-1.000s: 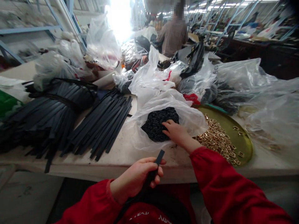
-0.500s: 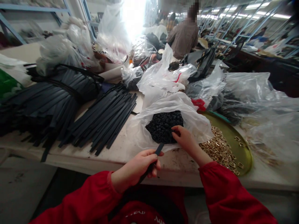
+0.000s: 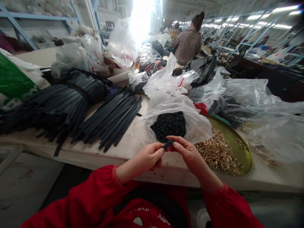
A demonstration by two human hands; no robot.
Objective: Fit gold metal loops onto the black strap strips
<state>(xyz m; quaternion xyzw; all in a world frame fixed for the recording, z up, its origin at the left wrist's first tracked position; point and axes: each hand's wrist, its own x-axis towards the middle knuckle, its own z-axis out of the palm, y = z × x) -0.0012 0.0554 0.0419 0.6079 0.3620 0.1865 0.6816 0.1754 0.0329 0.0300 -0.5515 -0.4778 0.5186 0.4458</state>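
A black strap (image 3: 167, 145) is pinched in my left hand (image 3: 150, 156), its end sticking out past the thumb toward the right. My right hand (image 3: 186, 151) is closed at that end, thumb and forefinger on a small black loop (image 3: 174, 142) mostly covered by the fingers. Whether the strap passes through the loop I cannot tell. Just beyond my hands, a heap of small black loops (image 3: 168, 125) lies in an opened clear plastic bag (image 3: 198, 128).
Left of the bag lie loose black straps (image 3: 111, 118) and a tied bundle of them (image 3: 61, 101). To the right, gold metal buckles (image 3: 215, 152) fill part of a round yellow-green tray (image 3: 247, 155). Plastic bags (image 3: 161, 82) crowd the table's back; a person (image 3: 187, 44) stands beyond.
My right hand has come back from the heap of loops to the end of the strap. My left hand has moved slightly up and right, so both hands now meet.
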